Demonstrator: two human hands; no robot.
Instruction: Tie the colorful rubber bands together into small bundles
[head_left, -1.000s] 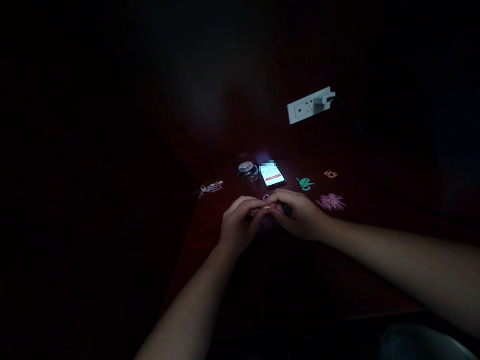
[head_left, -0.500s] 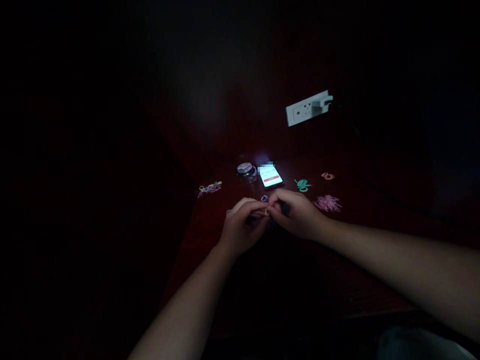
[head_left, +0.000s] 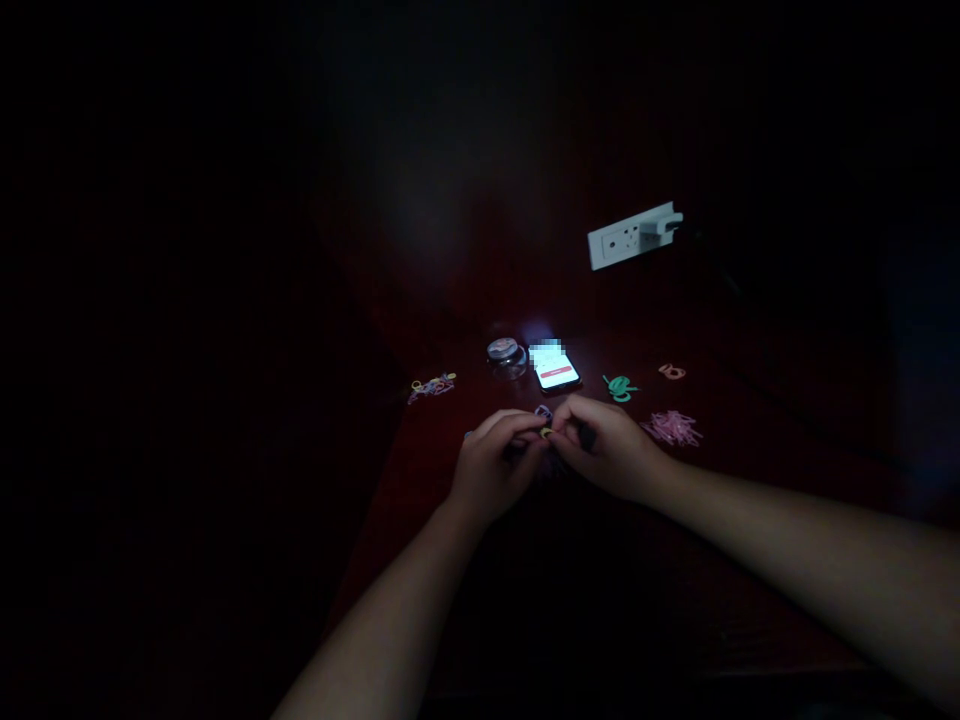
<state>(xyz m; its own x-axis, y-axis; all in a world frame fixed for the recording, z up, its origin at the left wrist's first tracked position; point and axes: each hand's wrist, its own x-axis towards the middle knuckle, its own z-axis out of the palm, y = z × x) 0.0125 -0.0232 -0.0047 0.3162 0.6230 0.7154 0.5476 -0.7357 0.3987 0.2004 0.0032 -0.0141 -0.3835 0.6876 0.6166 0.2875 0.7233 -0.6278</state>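
Between the fingertips of both hands is a small yellow loop (head_left: 547,433), its lower part hidden by the fingers. My left hand (head_left: 495,458) pinches it from the left with thumb and forefinger. On the right, my right hand (head_left: 604,448) is closed on the same loop, fingers curled, with something dark showing within its curl. Just beyond the fingertips lies a small pale purple loop (head_left: 543,411). Purplish pieces under the hands are mostly hidden and too dim to make out.
A lit phone (head_left: 556,370) lies beyond the hands beside a lidded clear jar (head_left: 506,358). Mixed coloured loops (head_left: 433,386) lie left; green pieces (head_left: 620,388), an orange piece (head_left: 672,371) and a pink pile (head_left: 675,428) lie right. A wall socket (head_left: 634,236) holds a plug.
The whole scene has shifted slightly down and right in view. Both hands still hold the yellow loop, which now looks turned a little differently.
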